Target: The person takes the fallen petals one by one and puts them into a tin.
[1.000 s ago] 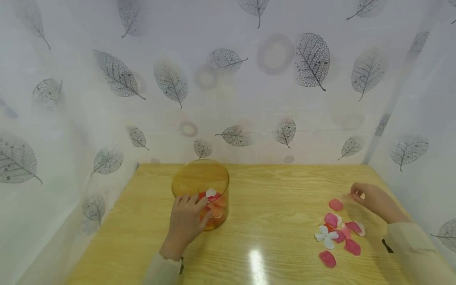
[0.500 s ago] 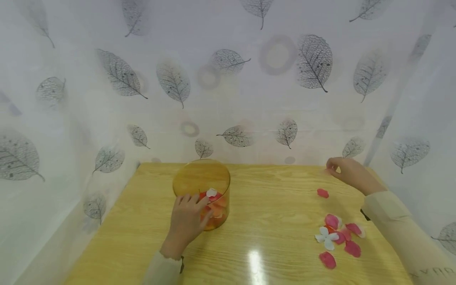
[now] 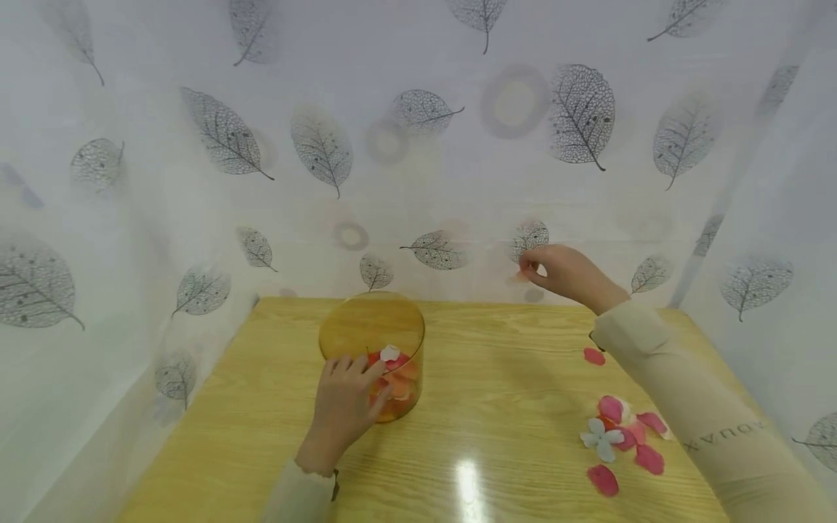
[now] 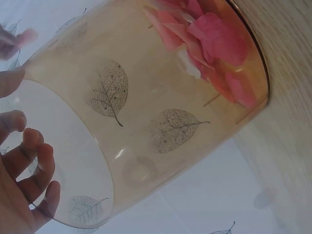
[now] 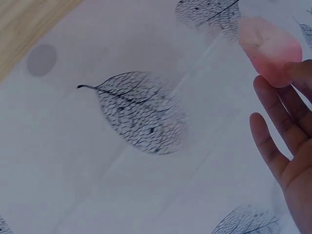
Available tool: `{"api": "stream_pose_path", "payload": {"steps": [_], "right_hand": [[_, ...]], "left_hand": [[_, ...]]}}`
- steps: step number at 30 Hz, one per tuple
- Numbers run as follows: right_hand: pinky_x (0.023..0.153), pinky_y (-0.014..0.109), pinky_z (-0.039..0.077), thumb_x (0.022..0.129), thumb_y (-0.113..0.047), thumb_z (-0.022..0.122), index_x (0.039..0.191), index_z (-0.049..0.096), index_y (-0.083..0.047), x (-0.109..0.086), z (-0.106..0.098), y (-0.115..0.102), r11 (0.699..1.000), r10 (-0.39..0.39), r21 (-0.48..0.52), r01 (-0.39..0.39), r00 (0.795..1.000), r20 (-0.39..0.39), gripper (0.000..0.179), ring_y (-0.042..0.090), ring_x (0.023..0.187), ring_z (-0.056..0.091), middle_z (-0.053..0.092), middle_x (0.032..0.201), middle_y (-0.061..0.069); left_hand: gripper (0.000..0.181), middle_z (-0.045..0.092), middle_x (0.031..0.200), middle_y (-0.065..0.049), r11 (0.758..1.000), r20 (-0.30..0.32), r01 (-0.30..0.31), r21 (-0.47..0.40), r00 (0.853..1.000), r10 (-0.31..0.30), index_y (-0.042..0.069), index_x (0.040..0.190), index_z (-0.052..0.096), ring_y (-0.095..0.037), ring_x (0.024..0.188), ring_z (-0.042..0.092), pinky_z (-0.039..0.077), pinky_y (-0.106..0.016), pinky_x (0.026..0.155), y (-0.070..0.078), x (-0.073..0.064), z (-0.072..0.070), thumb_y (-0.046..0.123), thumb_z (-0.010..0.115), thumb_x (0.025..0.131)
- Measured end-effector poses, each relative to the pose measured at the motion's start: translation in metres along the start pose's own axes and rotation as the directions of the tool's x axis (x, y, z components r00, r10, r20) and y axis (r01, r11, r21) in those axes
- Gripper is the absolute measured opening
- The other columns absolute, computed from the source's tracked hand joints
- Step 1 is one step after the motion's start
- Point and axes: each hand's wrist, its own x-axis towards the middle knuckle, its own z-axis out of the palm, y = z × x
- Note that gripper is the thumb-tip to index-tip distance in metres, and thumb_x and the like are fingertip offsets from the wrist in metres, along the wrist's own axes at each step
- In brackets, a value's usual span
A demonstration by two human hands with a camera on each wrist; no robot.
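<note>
A clear amber glass jar point(image 3: 373, 319) stands at the left of the table, with pink, red and white petals point(image 4: 219, 41) at its bottom. My left hand point(image 3: 343, 396) holds the jar by its near rim, fingers bent over the edge and thumb along the outside. Raised above the back of the table, my right hand point(image 3: 565, 272) pinches a pale pink petal point(image 5: 270, 51) between thumb and fingertips. That petal hangs free in the air, right of the jar and apart from it.
Several loose pink petals point(image 3: 649, 460) and a white five-petal flower point(image 3: 601, 439) lie on the right side of the wooden table point(image 3: 497, 407). One red petal point(image 3: 594, 356) lies farther back. A leaf-printed sheet point(image 3: 458, 174) encloses the back and sides.
My right hand has risen and moved left, carrying the pinched petal away from the loose petals. One lone petal on the table shifted slightly back and left. The left hand stays on the jar.
</note>
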Motion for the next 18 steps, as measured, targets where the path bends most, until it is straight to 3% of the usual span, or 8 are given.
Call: {"api": "stream_pose_path", "payload": {"steps": [10,18], "right_hand": [[0.07,0.032,0.049,0.087,-0.004,0.061,0.084,0.062,-0.01,0.063,0.009,-0.055,0.99,-0.13,0.058,0.129,0.991,0.021,0.007,0.015,0.075,0.06,0.066,0.084,0.003],[0.066,0.029,0.047,0.086,-0.001,0.059,0.079,0.06,-0.01,0.104,0.03,-0.101,0.956,-0.289,0.061,0.286,0.956,0.044,0.01,0.015,0.067,0.054,0.066,0.078,0.002]], "left_hand": [[0.033,0.062,0.075,-0.001,1.0,-0.027,-0.012,0.006,1.0,0.012,0.018,0.086,0.063,-0.021,0.068,0.055,0.047,-0.041,0.073,0.0,0.0,0.0,0.038,0.081,0.066],[0.031,0.061,0.074,-0.001,1.0,-0.014,-0.002,0.006,1.0,0.002,0.019,0.082,0.062,-0.022,0.068,0.054,0.046,-0.041,0.073,-0.001,0.0,0.0,0.038,0.081,0.067]]}}
